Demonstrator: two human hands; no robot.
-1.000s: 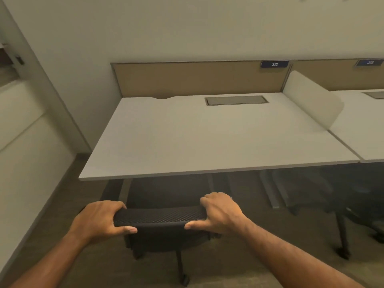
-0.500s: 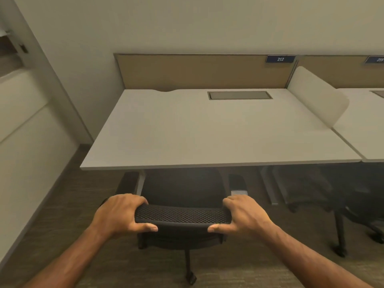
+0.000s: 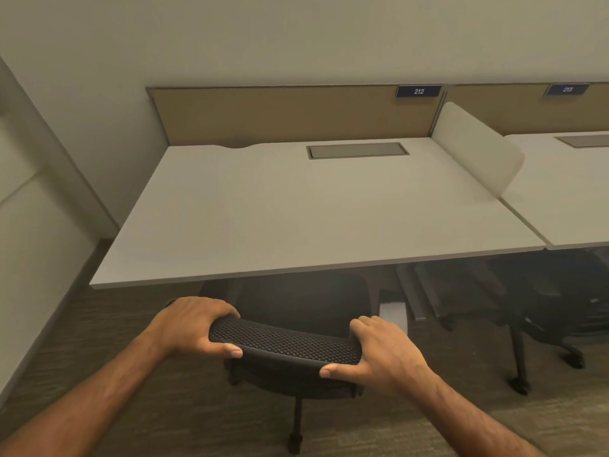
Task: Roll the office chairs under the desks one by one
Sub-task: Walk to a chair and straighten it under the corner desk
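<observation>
A black mesh-backed office chair stands in front of the white desk labelled 212, its seat partly under the desk's front edge. My left hand grips the left end of the chair's top rail. At the right end of that rail my right hand holds on, thumb underneath. One caster and the centre post show below the backrest. The front of the seat is hidden in the shadow under the desk.
A second black chair sits under the neighbouring desk labelled 213 at the right. A white divider panel separates the desks. A tan back screen runs behind. A wall closes the left side. Desk legs stand right of the chair.
The chair has rolled to the right and forward towards the desk, with both hands staying on its top rail. The view has shifted with it.
</observation>
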